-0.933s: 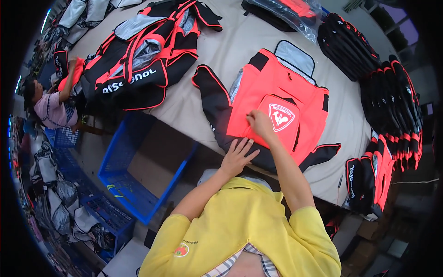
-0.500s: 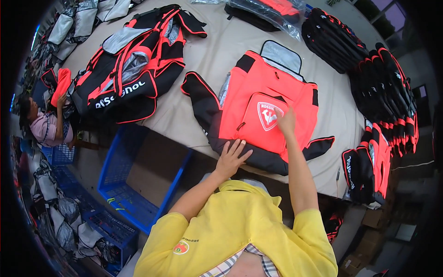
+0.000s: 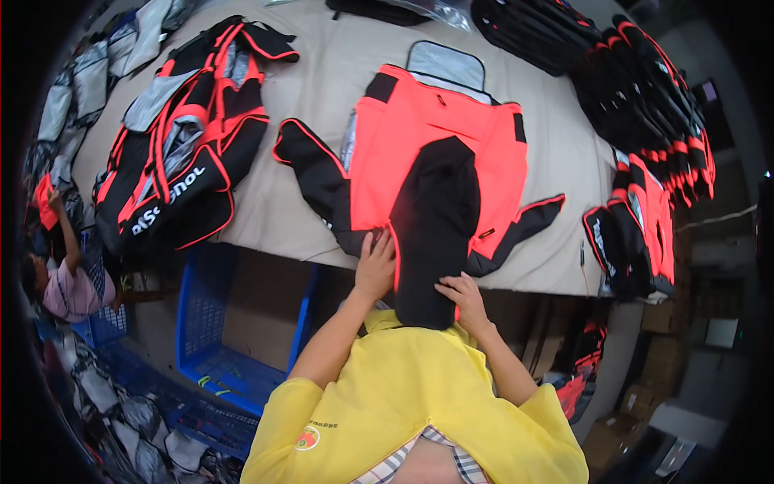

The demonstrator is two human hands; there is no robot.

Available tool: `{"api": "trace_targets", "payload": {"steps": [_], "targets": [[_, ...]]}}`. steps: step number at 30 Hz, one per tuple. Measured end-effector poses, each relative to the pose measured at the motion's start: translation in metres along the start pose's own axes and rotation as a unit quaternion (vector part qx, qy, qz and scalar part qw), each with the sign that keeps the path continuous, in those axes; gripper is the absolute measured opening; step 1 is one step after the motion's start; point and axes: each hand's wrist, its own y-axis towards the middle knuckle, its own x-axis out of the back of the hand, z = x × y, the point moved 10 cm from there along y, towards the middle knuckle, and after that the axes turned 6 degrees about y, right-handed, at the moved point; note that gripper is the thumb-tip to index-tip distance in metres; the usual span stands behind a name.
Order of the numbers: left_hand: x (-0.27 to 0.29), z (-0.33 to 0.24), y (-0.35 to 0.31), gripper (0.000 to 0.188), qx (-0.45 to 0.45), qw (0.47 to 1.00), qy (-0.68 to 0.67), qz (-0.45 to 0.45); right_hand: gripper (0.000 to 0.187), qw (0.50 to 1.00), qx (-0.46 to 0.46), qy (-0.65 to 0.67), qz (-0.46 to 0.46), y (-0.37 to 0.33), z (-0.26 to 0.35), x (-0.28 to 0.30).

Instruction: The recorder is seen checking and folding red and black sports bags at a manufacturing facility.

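A coral-red and black backpack [image 3: 375,161] lies on the table in front of me, its grey-lined top flap [image 3: 447,66] folded out at the far end. The front pocket's panel is folded down toward me, so its black inner side [image 3: 427,234] faces up and its near end hangs past the table edge. My left hand [image 3: 376,264] is open, with fingers laid on the bag at the left edge of the pocket. My right hand [image 3: 465,300] is also open, its fingers spread on the right edge of the hanging panel.
Another black and red bag [image 3: 189,145] lies at left. Stacked black bags [image 3: 641,97] stand at far right, with a red and black bag [image 3: 645,218] nearer. A blue crate [image 3: 189,315] sits below the table edge. A co-worker [image 3: 76,282] is at far left.
The pocket's red front has been turned down toward me, exposing its black inside. My right hand has come back from the printed emblem to the near edge. The view has shifted.
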Motion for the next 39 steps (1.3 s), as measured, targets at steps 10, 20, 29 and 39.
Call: {"api": "trace_targets", "payload": {"steps": [10,20,29,39], "targets": [[0.023,0.077,0.019,0.033,0.236,0.782,-0.576,0.02,0.079,0.989,-0.107,-0.089,-0.058,-0.045,0.003,0.025],[-0.001,0.05,-0.002,0.081,0.192,0.83,-0.509,0.125,0.047,0.974,-0.148,-0.047,-0.163,-0.074,0.002,0.039],[0.006,0.053,-0.004,0.078,0.15,0.87,-0.461,0.091,0.041,0.894,-0.388,0.114,-0.192,-0.078,0.011,0.029],[0.114,-0.092,0.005,0.02,-0.189,0.928,-0.32,-0.039,0.029,0.795,-0.48,0.353,-0.117,-0.113,-0.025,-0.016]]}}
